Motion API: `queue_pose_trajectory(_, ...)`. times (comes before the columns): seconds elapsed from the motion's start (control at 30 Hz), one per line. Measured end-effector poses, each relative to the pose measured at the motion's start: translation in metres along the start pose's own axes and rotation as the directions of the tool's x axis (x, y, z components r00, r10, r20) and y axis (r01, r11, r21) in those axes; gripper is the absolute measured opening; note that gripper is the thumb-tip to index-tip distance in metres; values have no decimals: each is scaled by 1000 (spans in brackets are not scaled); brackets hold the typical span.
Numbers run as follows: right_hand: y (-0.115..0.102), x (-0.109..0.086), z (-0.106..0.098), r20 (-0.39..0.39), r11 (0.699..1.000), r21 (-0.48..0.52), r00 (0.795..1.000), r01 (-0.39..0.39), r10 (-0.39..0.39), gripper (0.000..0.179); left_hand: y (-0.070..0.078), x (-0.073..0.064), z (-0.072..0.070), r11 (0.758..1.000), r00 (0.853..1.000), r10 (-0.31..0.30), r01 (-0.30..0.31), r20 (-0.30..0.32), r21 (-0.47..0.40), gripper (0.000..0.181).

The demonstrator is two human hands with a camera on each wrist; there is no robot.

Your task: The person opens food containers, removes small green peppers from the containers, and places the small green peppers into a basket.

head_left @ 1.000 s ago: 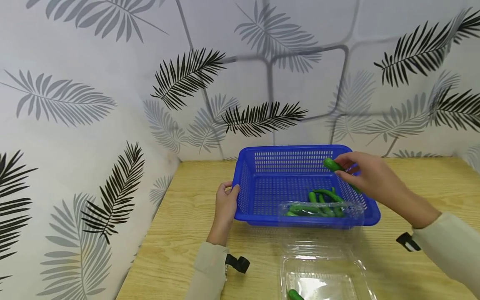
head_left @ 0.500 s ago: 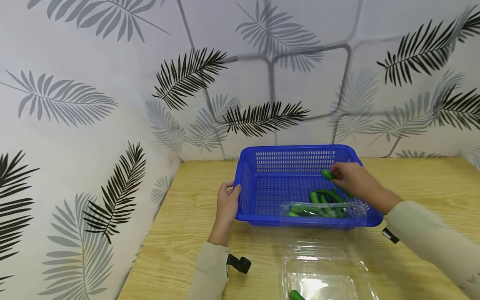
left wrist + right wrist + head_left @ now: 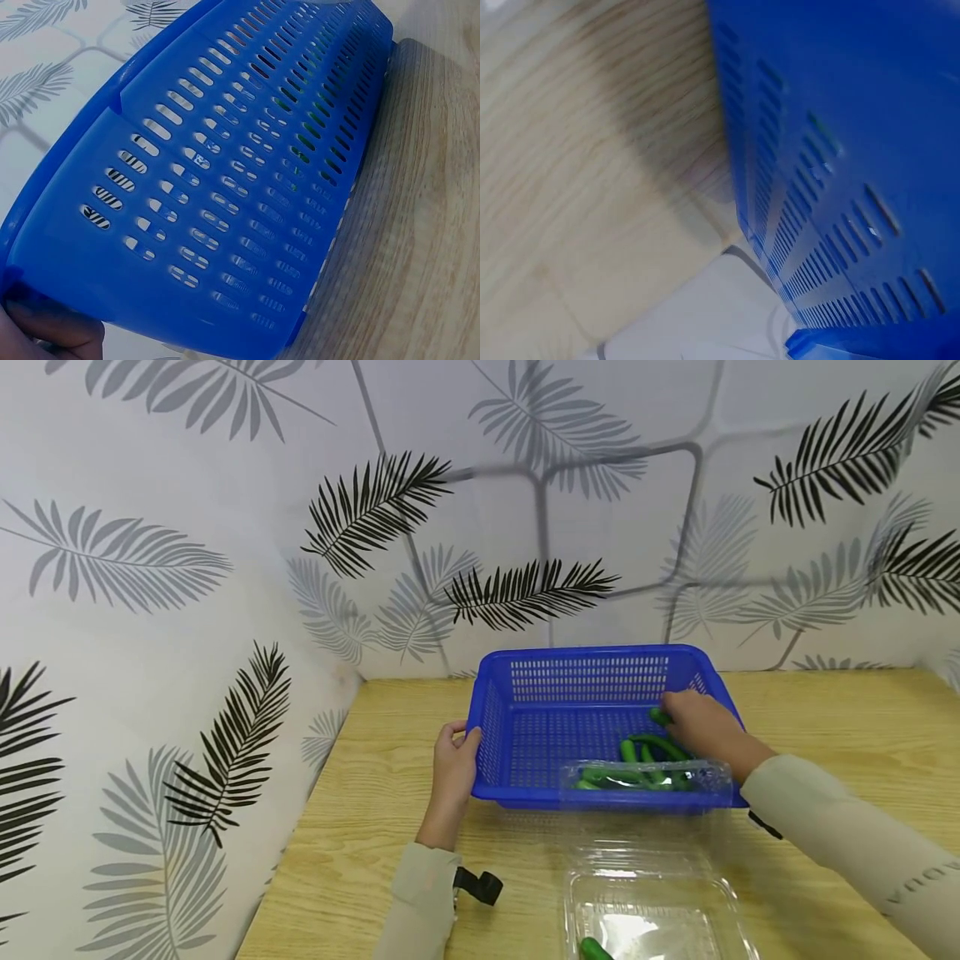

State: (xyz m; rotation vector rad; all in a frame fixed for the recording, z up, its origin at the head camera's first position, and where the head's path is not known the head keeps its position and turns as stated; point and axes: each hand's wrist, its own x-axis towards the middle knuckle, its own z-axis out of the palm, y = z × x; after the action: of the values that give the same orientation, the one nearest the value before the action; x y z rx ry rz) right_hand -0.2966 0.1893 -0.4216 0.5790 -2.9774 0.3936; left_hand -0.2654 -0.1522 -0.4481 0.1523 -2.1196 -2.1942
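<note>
A blue slotted plastic basket (image 3: 551, 802) stands on the wooden table, tilted toward the viewer in the head view. My left hand (image 3: 453, 768) grips its left rim; in the left wrist view the curled fingers (image 3: 56, 330) sit at the rim's corner. Inside the basket's right side, my right hand (image 3: 701, 724) pinches a long green pepper (image 3: 660, 717), most of it hidden behind the fingers. Just below lie several green peppers (image 3: 628, 752), some straight, one thin and curved. The right wrist view shows the basket's slotted wall (image 3: 840, 187); the right hand is hidden there.
A clear plastic clamshell box (image 3: 660, 893) lies open in front of the basket, its raised lid (image 3: 645, 785) overlapping the basket's front rim. One green pepper (image 3: 595, 949) is in the box. Behind the table rises a leaf-patterned wall covering (image 3: 600, 527).
My right hand has gone down and into the basket with the green pepper, from above the right rim to close over the other peppers. The left hand keeps its hold on the rim.
</note>
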Motion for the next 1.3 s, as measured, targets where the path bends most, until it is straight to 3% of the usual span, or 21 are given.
queue_pose_trajectory(0.3,-1,1,7,-1,995,-97,1000,22,-23,4,7,-2,-2,1000,1000,-15,15,1,-14,33)
queue_pose_trajectory(0.57,0,2,11,50,986,-145,996,83,-76,11,28,-17,-1,1000,1000,-22,22,18,11,33)
queue_pose_trajectory(0.73,0,2,11,54,988,-113,993,110,-104,11,30,-19,-2,1000,1000,-13,13,25,9,34)
queue_pose_trajectory(1.07,-3,1,4,58,996,-57,996,70,-67,17,30,-19,0,1000,1000,-2,2,17,0,33)
queue_pose_trajectory(1.3,-1,-1,4,14,997,29,997,78,-78,15,28,-18,2,1000,999,-23,23,29,3,33)
